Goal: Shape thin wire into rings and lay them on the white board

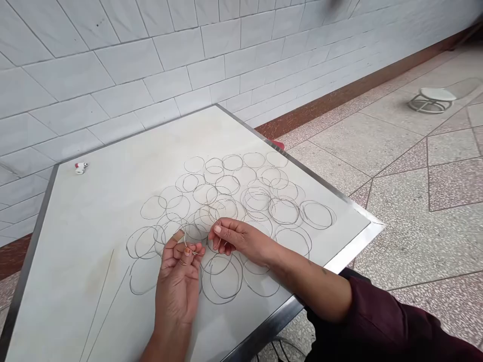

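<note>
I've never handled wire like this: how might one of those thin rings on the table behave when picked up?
A wire ring would probably feel light, being thin wire around an open middle. It seems springy rather than floppy, judging by its round curve. Where rings overlap, lifting one might drag its neighbours.

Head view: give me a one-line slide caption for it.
Left hand and right hand pinch a thin wire loop over a white table spread with wire rings.
</note>
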Motion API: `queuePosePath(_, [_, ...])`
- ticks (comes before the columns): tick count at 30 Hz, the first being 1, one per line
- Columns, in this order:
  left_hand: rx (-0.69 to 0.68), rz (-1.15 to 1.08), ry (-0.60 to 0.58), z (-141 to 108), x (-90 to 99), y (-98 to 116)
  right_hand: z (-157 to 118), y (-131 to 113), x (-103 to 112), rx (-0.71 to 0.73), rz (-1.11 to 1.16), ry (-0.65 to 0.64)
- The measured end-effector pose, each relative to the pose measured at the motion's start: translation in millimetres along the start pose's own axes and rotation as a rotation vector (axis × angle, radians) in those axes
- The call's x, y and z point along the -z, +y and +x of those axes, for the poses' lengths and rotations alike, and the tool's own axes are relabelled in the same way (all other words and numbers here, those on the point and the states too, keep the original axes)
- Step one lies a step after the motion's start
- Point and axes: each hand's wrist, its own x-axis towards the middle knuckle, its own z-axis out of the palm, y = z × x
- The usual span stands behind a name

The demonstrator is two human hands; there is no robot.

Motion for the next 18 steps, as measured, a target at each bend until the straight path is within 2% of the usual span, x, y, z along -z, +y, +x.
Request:
queuePosePath(12, [-0.065, -0.024, 0.06, -1.8, 2.3, 4.3, 2.6, 10.7, -6.7, 0.042, 0.023, -0.01])
queuePosePath(18, [-0.036, -0.001, 0.053, 0.0, 1.8, 7.7, 0.8, 10.8, -4.8, 0.047, 0.041, -0.003])
